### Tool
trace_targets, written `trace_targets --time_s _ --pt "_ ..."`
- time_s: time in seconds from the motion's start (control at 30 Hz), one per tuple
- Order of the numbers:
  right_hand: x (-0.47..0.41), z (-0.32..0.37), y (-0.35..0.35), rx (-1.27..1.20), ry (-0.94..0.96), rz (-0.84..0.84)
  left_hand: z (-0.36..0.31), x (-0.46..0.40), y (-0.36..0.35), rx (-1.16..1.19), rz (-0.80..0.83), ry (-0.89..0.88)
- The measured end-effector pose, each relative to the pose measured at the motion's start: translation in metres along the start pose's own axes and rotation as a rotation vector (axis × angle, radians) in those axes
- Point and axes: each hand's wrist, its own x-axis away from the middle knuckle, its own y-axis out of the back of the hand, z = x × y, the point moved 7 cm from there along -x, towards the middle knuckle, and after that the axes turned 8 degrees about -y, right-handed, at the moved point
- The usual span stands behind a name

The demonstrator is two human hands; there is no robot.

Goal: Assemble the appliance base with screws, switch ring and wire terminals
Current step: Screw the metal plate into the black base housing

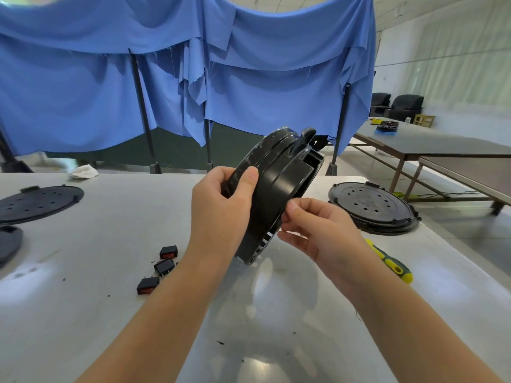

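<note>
We appear to be in a plain workshop or small assembly hall. A white worktable (110, 272) near us carries loose black switches (164, 266), round black plates (373, 207) and a yellow-green screwdriver (391, 262). Blue cloth (193, 78) screens the far side; long benches (431, 142) stand right.

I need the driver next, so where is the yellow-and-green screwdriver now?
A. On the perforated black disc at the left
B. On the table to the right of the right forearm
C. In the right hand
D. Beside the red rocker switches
B: the yellow-and-green screwdriver lies flat on the white table, just right of the right hand, which touches the black appliance base instead.
</note>
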Motion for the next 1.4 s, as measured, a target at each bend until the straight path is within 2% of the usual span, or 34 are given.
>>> trace_targets --time_s 0.23,0.43,0.6,0.73,1.0,1.1,1.2,1.4 --pt "0.013 -0.028 0.009 -0.359 -0.236 -0.016 -0.008 0.012 -0.014 -0.223 0.085 -0.207" --pt "0.03 -0.061 0.015 -0.581 -0.471 -0.064 -0.019 0.026 -0.035 -0.448 0.28 -0.357" --pt "0.053 -0.087 0.015 -0.715 -0.631 -0.105 -0.017 0.037 -0.05 -0.58 0.622 -0.339" --pt "0.065 -0.103 0.012 -0.769 -0.683 -0.127 -0.018 0.045 -0.053 -0.669 0.787 -0.336" --pt "0.092 -0.099 -0.001 -0.924 -0.717 0.123 -0.013 0.055 -0.05 -0.806 1.08 -0.266" --pt "0.097 -0.108 -0.007 -0.954 -0.78 0.149 -0.003 0.066 -0.051 -0.828 1.203 -0.196" --pt "0.1 -0.117 -0.007 -1.002 -0.81 0.132 0.005 0.076 -0.055 -0.846 1.294 -0.171" --pt "0.103 -0.118 -0.008 -1.085 -0.813 0.123 0.008 0.078 -0.055 -0.858 1.34 -0.151"
